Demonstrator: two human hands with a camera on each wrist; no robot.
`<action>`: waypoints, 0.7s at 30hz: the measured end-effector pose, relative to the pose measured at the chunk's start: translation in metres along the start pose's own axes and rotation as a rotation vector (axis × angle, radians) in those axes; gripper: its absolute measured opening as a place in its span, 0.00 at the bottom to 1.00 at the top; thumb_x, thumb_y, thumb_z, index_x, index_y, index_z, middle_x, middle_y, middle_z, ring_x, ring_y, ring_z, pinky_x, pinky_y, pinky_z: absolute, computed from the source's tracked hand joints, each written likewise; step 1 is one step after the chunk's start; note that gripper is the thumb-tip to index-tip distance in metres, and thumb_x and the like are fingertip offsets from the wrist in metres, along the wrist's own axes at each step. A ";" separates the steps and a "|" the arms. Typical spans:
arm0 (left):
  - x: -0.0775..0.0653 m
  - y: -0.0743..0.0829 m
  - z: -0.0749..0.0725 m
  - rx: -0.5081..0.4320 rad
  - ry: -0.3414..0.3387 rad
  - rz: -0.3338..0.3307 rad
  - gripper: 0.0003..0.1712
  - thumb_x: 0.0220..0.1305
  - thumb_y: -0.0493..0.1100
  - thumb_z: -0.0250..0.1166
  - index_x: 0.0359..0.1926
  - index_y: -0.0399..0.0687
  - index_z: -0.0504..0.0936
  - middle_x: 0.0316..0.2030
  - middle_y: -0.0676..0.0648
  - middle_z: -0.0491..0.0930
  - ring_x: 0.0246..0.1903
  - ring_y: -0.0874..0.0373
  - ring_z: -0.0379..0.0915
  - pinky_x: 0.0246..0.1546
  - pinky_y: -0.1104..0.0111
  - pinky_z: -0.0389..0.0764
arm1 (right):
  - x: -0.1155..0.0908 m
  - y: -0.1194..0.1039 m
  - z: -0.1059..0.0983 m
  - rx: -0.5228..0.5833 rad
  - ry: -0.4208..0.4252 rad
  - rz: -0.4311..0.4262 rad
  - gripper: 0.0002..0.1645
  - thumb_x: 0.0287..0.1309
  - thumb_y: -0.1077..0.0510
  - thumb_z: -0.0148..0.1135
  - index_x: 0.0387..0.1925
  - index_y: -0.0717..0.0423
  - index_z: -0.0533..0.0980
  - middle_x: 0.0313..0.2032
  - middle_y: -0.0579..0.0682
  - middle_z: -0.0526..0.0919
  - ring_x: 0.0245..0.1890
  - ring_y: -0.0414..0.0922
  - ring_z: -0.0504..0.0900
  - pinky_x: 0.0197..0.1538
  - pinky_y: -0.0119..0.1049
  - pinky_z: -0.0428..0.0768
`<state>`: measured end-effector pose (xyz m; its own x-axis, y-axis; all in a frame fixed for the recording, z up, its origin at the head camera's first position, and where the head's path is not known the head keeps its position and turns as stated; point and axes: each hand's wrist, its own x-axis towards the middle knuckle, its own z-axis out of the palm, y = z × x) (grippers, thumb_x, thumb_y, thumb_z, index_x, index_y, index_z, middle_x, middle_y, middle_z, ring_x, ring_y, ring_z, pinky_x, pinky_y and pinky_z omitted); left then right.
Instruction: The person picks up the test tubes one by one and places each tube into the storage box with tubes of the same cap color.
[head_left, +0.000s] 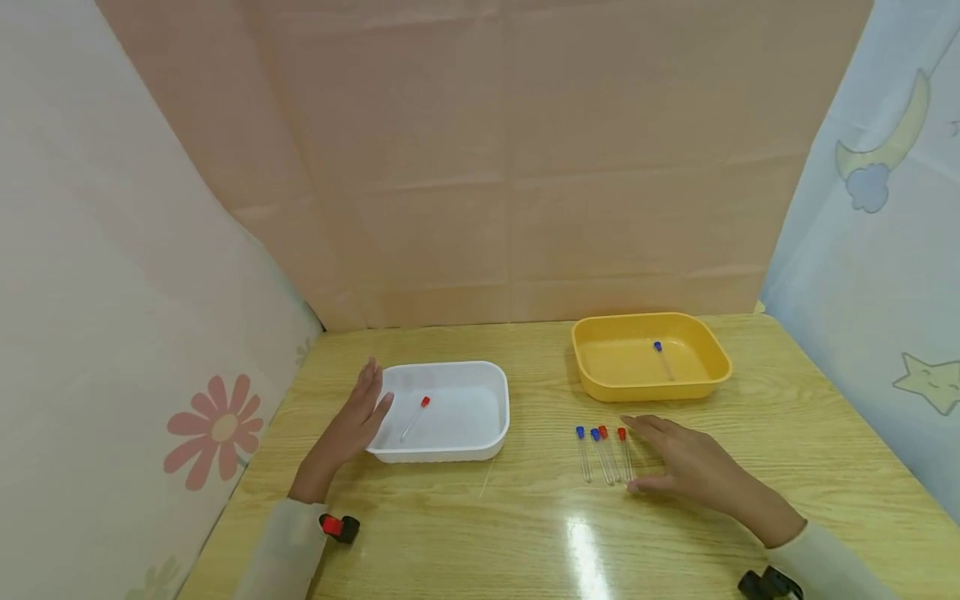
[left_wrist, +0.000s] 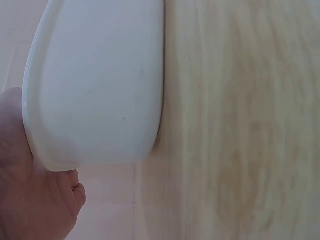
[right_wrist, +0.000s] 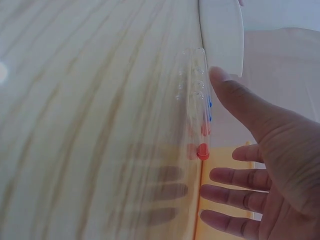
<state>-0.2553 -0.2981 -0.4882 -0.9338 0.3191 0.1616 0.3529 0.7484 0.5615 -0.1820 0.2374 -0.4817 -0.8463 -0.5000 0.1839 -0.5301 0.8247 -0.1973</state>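
My left hand [head_left: 358,422] rests at the left end of a white tray [head_left: 442,456], fingers extended along its rim. In the left wrist view the tray's outer wall [left_wrist: 100,90] hides part of that hand [left_wrist: 37,200]. A red-capped clear tube [head_left: 415,418] lies inside the tray. On the table, several clear tubes lie side by side, among them two blue-capped ones and a red-capped tube [head_left: 625,454] at the right end. Close to that end is my right hand [head_left: 686,467], thumb and fingers spread apart, holding nothing; its fingers [right_wrist: 235,197] show extended in the right wrist view.
Behind the tubes stands a yellow tray [head_left: 652,392] with a blue-capped tube [head_left: 663,360] lying in it. The wooden table [head_left: 465,533] reaches to a tan paper backdrop [head_left: 510,167]. Printed cloth hangs at both sides.
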 end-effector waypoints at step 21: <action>0.006 0.004 -0.001 0.059 -0.049 -0.021 0.44 0.82 0.60 0.38 0.78 0.29 0.38 0.80 0.38 0.30 0.78 0.41 0.23 0.74 0.41 0.43 | 0.004 0.006 0.004 0.006 -0.043 0.020 0.63 0.43 0.26 0.74 0.71 0.60 0.68 0.64 0.62 0.75 0.59 0.63 0.78 0.47 0.59 0.82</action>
<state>-0.2595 -0.2936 -0.4836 -0.9377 0.3298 0.1097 0.3373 0.7876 0.5156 -0.1882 0.2392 -0.4859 -0.8581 -0.4946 0.1379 -0.5133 0.8331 -0.2059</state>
